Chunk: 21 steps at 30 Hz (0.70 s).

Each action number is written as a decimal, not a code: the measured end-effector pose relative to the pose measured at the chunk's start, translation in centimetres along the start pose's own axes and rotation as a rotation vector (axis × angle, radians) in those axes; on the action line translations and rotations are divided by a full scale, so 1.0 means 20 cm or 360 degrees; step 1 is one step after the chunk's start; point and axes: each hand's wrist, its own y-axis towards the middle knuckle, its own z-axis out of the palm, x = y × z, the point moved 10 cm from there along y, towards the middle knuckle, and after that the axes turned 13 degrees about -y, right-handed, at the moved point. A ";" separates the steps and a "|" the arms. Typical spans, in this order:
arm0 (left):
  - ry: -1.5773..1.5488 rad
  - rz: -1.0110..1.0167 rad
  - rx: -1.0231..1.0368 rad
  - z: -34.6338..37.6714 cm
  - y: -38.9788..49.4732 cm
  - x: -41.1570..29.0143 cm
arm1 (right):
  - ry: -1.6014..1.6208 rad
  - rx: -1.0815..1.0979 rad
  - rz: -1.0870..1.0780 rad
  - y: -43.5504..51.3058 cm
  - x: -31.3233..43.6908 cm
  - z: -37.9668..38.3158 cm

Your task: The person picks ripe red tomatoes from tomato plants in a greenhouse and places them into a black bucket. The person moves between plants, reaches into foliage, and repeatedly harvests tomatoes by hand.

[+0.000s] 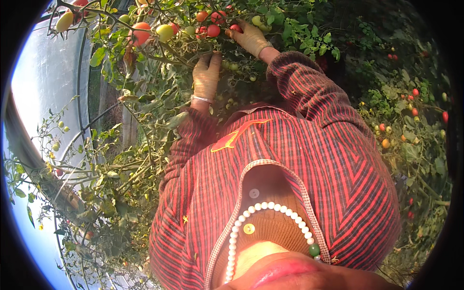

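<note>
My right hand [251, 37], in a tan work glove, is at a red tomato [236, 28] on the vine, with thumb and fingers around it. Lower and to the left, my left hand [206, 76], gloved alike, reaches up among the stems; its fingertips are partly hidden by the vine, so its hold cannot be told. Just above it hang ripe red tomatoes [213, 30] in a cluster. A larger orange-red tomato [139, 34] and a yellow-green tomato [164, 33] hang to the left. Small green tomatoes [233, 67] hang between my hands.
Tomato plants [409, 137] with red and orange fruit stand at the right. Dry, tangled vines [134, 170] fill the left side, beside a metal greenhouse pipe [80, 72] and translucent plastic sheeting [54, 72]. A thick curved beam [34, 152] crosses at far left.
</note>
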 end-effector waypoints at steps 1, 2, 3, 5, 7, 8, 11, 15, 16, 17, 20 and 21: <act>0.0012 0.0048 -0.0014 -0.01 0.01 -0.01 | -0.0008 -0.0041 -0.0163 -0.01 0.04 -0.03; 0.0025 0.0055 -0.0012 -0.01 0.01 -0.01 | -0.0056 -0.0028 -0.0241 -0.02 0.06 -0.03; 0.0037 0.0062 -0.0010 0.00 0.01 -0.01 | -0.0092 -0.0018 -0.0330 -0.03 0.08 -0.04; -0.0116 0.0000 -0.0006 0.02 0.02 0.00 | -0.0036 0.0010 -0.0337 -0.05 0.07 -0.07; -0.0189 -0.0032 -0.0009 0.06 -0.01 -0.01 | -0.0031 0.0125 -0.0240 -0.06 0.02 -0.08; -0.0267 -0.0027 -0.0014 0.08 -0.02 -0.02 | 0.0077 0.0134 -0.0128 -0.06 -0.02 -0.09; -0.0432 0.0011 -0.0014 0.13 -0.07 -0.08 | 0.0295 0.0160 0.0147 -0.08 -0.13 -0.12; -0.0370 -0.0092 0.0050 0.15 -0.14 -0.11 | 0.0320 0.0105 0.0007 -0.10 -0.11 -0.15; -0.0361 -0.0076 0.0144 0.18 -0.15 -0.13 | 0.0401 0.0170 -0.0019 -0.11 -0.10 -0.14; -0.0351 -0.0061 0.0237 0.21 -0.16 -0.15 | 0.0482 0.0235 -0.0046 -0.12 -0.09 -0.12; -0.0358 -0.0140 0.0277 0.30 -0.17 -0.14 | 0.0549 0.0255 -0.0212 -0.13 -0.05 -0.16; -0.0346 -0.0160 0.0322 0.33 -0.17 -0.14 | 0.0432 0.0215 -0.0231 -0.13 -0.05 -0.18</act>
